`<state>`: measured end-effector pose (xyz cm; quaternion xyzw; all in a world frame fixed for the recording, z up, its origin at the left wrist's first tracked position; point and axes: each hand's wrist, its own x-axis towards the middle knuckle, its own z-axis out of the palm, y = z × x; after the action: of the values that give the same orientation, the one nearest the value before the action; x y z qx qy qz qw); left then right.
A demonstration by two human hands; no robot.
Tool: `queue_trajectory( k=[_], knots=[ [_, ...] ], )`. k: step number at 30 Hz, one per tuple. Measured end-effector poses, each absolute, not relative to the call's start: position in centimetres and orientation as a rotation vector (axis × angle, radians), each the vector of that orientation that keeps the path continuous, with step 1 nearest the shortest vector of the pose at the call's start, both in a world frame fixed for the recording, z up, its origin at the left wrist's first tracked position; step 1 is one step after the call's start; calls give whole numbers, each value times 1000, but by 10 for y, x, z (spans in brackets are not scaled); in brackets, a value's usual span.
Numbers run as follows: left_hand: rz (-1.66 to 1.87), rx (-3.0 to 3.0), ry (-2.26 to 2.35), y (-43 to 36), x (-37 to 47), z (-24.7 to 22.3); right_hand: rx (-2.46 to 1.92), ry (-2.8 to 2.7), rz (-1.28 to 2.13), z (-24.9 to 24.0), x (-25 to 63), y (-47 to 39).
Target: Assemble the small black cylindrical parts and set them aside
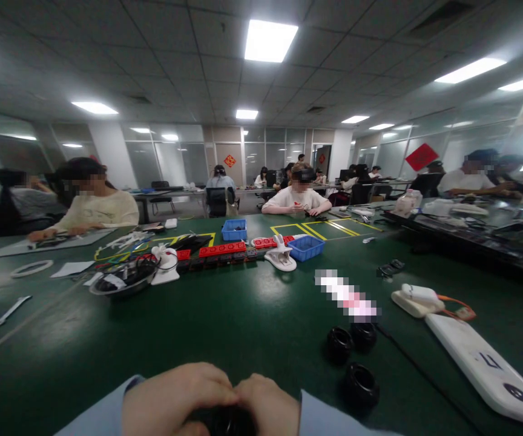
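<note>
Near edge, centre: left hand (pixel 175 393) and right hand (pixel 269 404) both curled in around one black part (pixel 232 422), fingertips nearly meeting over the top. Grip is closed from both sides; finger pads and the part's lower half are out of sight, so can't tell how firm it is or whether the part touches the table (pixel 198 330).

Handling, my read: hold it square with the left, let the right do fine moves, even pressure both sides. Roll the fingers back a bit, they cover most of the top face. Smooth round plastic-looking body could slip or tilt if squeezed off-centre.

Right of the hands: black ring-shaped part (pixel 362 387) nearest, two more (pixel 340 345) (pixel 364 335) just beyond, close together. Keep the right elbow off them and off the black cable (pixel 418 360) running to the near right. White slab device (pixel 488 363) by the right edge.

Further out: wrench (pixel 11 312) toward the left edge, metal bowl (pixel 123 292) of dark cables left of centre, white clip (pixel 282 259) mid-table beside a blue bin (pixel 307 249), red blocks (pixel 223 249) in a row. Co-worker (pixel 296 200) at the far edge.
</note>
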<state>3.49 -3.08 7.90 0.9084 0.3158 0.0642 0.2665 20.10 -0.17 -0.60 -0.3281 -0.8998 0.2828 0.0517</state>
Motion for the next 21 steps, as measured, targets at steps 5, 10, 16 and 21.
queue_trajectory(
  k=[5, 10, 16, 21],
  knots=[
    [39, 2486, 876, -29, 34, 67, -1063, -2938, 724, -11, 194, 4],
    [-41, 2487, 1211, -36, 41, 71, -1193, -2914, 623, -22, 189, 2],
    [-215, 2226, 1861, -49, 71, 78, -1293, -2717, 573, -19, 189, -5],
    [-152, 2223, 2007, -53, 80, 60, -1326, -2576, 557, -10, 194, -13]
  ],
)
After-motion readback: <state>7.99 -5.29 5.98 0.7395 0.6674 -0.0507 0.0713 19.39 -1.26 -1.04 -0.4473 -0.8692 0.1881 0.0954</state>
